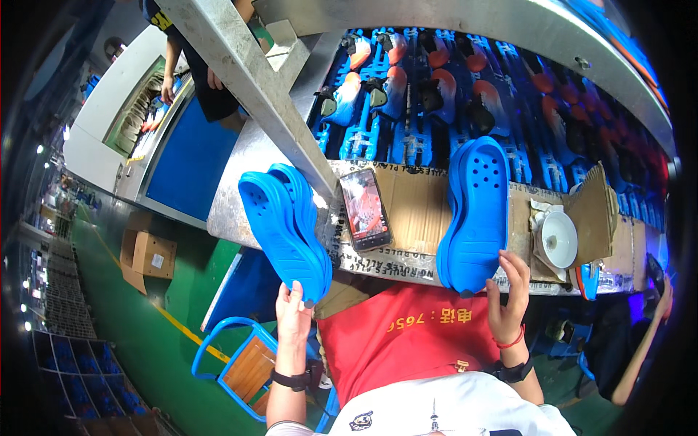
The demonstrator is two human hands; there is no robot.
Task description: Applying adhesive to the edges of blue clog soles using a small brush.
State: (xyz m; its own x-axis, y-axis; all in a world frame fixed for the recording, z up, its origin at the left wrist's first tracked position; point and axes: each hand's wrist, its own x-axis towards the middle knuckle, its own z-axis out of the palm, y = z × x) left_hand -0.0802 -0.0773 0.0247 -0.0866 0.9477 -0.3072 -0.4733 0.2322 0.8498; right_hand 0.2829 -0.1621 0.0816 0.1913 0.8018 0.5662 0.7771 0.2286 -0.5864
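Left hand (pixel 293 314) is closed on the near end of the left stack of blue shoe soles (pixel 283 229), jutting over the counter's (pixel 234 192) near edge. Right hand (pixel 511 291) is half open beside the right stack of blue shoe soles (pixel 483 211), at that edge; can't tell if touching. Smartphone (pixel 366 211) lies between stacks, white bowl (pixel 559 240) further right. Metal post (pixel 254 87) blocks space between left stack and phone.
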